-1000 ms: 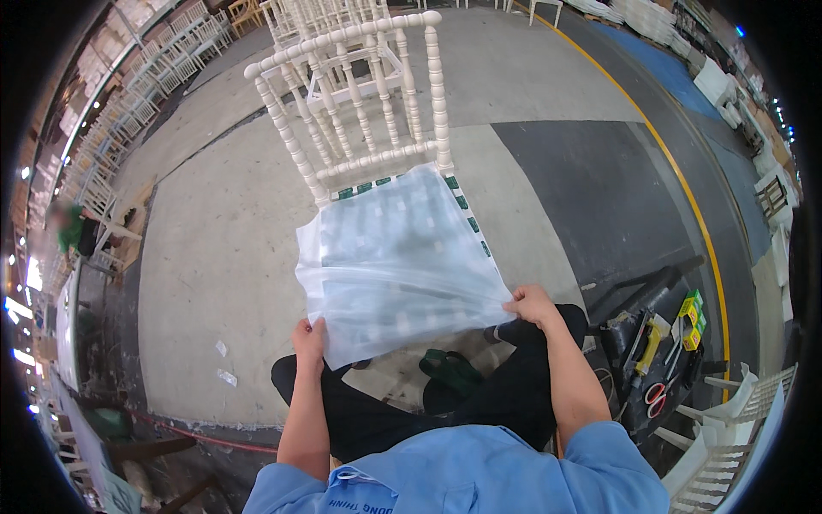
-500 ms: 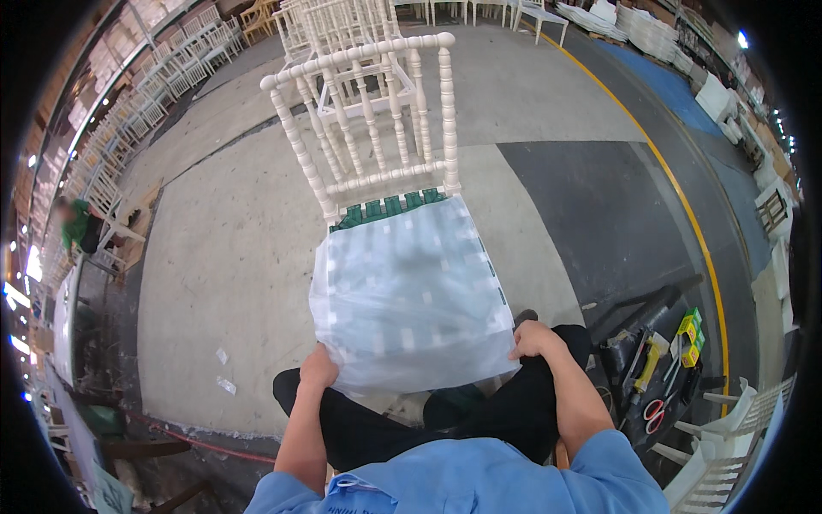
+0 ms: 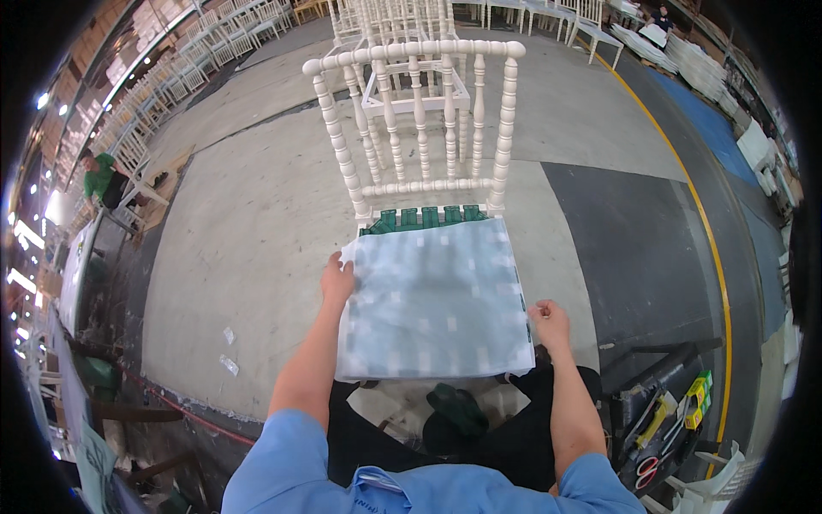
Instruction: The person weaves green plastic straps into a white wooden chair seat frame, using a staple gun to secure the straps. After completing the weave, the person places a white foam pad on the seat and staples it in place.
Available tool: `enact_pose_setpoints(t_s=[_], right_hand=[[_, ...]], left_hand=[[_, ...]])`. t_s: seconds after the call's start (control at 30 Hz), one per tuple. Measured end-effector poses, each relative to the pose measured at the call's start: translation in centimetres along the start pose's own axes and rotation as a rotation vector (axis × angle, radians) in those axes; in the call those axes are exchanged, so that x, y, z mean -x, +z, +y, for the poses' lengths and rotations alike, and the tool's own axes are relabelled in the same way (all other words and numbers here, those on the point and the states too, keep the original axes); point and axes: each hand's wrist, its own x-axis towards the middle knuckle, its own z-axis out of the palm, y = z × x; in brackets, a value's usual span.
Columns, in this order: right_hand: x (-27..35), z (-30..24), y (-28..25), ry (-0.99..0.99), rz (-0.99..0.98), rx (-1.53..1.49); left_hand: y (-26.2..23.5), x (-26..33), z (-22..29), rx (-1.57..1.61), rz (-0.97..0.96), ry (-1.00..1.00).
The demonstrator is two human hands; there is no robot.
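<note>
In front of me stands a white spindle-back chair (image 3: 419, 184), its seat woven with green webbing (image 3: 428, 218). A thin, see-through white fabric sheet (image 3: 435, 300) lies over the seat, and the webbing pattern shows through it. My left hand (image 3: 337, 279) is at the sheet's left edge near the far corner, thumb and fingers closed on the edge. Beside the right edge is my right hand (image 3: 550, 324), its fingers curled in a pinch. Whatever those fingers hold, if anything, is too small to make out.
On a dark stand at the right lie scissors (image 3: 647, 471), a yellow-handled tool (image 3: 655, 415) and a yellow-green box (image 3: 699, 398). More white chairs (image 3: 394, 26) are behind this one. A person in green (image 3: 104, 182) sits at the far left. A yellow line (image 3: 685, 176) crosses the floor.
Both hands have left the near corners and moved away from me along the sheet's sides, the left one further. The sheet's near edge now lies flatter and straighter across the seat front.
</note>
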Motion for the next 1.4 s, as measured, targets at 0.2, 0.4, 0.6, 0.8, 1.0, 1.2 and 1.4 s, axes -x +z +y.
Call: enact_pose_setpoints(t_s=[0.2, 0.4, 0.6, 0.8, 1.0, 1.2, 1.4], right_hand=[[-0.2, -1.3, 1.6, -0.006, 0.057, -0.041], [-1.7, -2.0, 1.5, 0.052, 0.036, -0.025], [-2.6, -2.1, 2.6, 0.102, -0.003, -0.051], [-3.2, -0.9, 3.0, 0.315, -0.216, -0.098], [-2.9, 0.0, 3.9, 0.393, -0.396, -0.420], [-1.9, -0.1, 4.1, 0.287, -0.438, -0.369], [2.5, -1.2, 2.6, 0.444, -0.520, -0.360]], left_hand=[[3.9, -5.9, 1.0, 0.185, 0.010, -0.092], [6.2, -8.1, 1.7, 0.067, 0.137, -0.108], [7.2, -9.4, 1.9, 0.151, 0.219, -0.024], [6.6, -8.1, 0.6, 0.100, 0.020, -0.182], [3.7, -0.4, -2.9, 0.541, -0.565, -0.515], [3.0, 1.4, -2.6, 0.476, -0.501, -0.656], [0.4, 4.4, -4.2, 0.540, -0.535, -0.665]])
